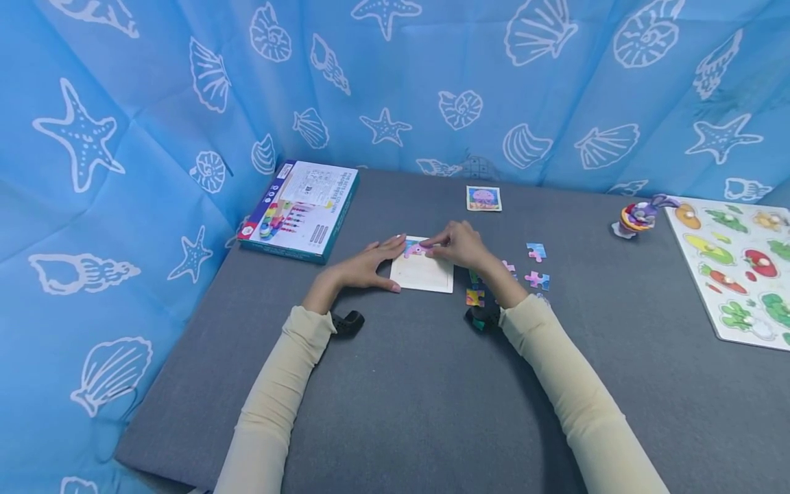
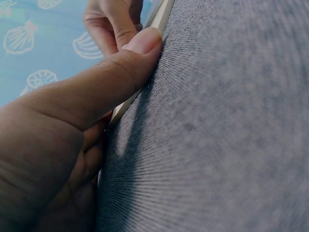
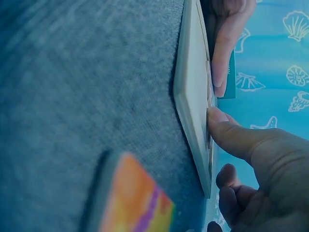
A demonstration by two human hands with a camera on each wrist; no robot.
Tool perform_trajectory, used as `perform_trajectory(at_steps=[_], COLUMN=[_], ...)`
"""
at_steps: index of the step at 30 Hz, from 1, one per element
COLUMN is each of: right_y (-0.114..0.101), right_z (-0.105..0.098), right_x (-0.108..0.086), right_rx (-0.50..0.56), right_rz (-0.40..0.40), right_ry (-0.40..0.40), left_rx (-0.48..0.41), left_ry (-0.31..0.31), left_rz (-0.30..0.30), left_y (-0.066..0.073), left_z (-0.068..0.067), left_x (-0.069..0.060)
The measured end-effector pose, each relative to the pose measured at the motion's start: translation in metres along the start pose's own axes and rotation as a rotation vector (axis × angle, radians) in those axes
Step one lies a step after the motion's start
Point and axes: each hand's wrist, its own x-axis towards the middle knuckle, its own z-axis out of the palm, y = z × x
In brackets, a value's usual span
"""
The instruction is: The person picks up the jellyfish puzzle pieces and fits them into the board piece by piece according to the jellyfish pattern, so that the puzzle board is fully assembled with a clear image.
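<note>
A small white puzzle board (image 1: 422, 277) lies flat on the grey table, with pink and blue jigsaw pieces (image 1: 415, 249) along its far edge. My left hand (image 1: 369, 266) rests against the board's left side, fingers extended and thumb at the near corner. Bent over the board's far right part, my right hand (image 1: 463, 245) pinches a jigsaw piece, mostly covered by the fingers. The right wrist view shows that thumb (image 3: 227, 126) touching the board's top. Loose puzzle pieces (image 1: 537, 280) are scattered right of the board, some partly hidden by my right forearm.
A square picture card (image 1: 484, 199) lies behind the board. At the back left is a boxed game (image 1: 299, 209). A small purple and orange toy (image 1: 642, 216) stands at right, beside a vegetable peg board (image 1: 737, 274). A blue shell-print curtain (image 1: 382, 82) hangs behind the table.
</note>
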Motion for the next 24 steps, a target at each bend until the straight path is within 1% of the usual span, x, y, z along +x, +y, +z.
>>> perform_trajectory(at_steps=[4,7,9,13,16,20,24], right_y=[-0.002,-0.002,-0.001,0.009,0.02,0.033,0.047], right_z=[-0.001,-0.004,-0.008,-0.015,-0.021,-0.029,-0.045], right_x=[0.0,-0.002,-0.003,-0.007,-0.01,-0.018,-0.032], right_rx=[-0.009,0.006,0.025,0.053,0.064,0.058,0.039], right_rz=[0.002,0.003,-0.007,-0.035,-0.033,-0.001,0.058], right_ry=[-0.006,-0.013,-0.002,0.034,0.052,0.068,0.085], left_rx=[0.002,0.006,0.006,0.009,0.014,0.015,0.017], left_ry=[0.005,0.002,0.002,0.009,0.015,0.017,0.013], left_rz=[0.004,0.009,0.013,0.006,-0.001,0.008,0.019], left_y=[0.001,0.001,0.0,0.0,0.0,0.001,0.001], left_z=[-0.001,-0.001,-0.001,-0.002,-0.004,-0.004,-0.002], left_x=[0.0,-0.001,-0.001,-0.003,-0.004,-0.003,-0.002])
